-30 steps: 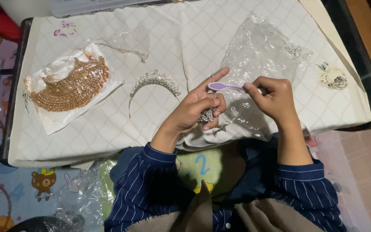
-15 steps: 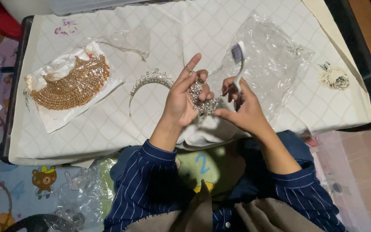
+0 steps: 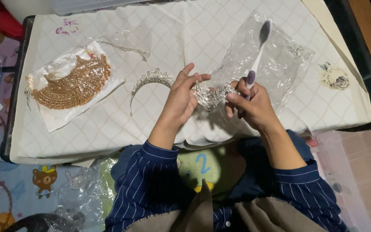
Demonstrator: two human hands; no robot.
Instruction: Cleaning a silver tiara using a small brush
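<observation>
The person is holding a small silver jewelled piece (image 3: 211, 95) above the near edge of the quilted table cover (image 3: 108, 124), the left hand (image 3: 180, 101) closed on its left end with upper fingers spread, the right hand (image 3: 251, 104) pinching its right end while also gripping a purple-and-white toothbrush (image 3: 257, 51) — head pointing up, away from the work. For sound brushing, the piece is needing firm support from the left hand alone, the brush turning bristles-down and stroking lightly — stones could loosen. A silver tiara (image 3: 150, 80) is lying beside the left hand

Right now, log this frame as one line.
left hand: holds sparkly silver tiara piece | right hand: same piece plus purple-handled toothbrush upright | white quilted cloth beneath
</observation>
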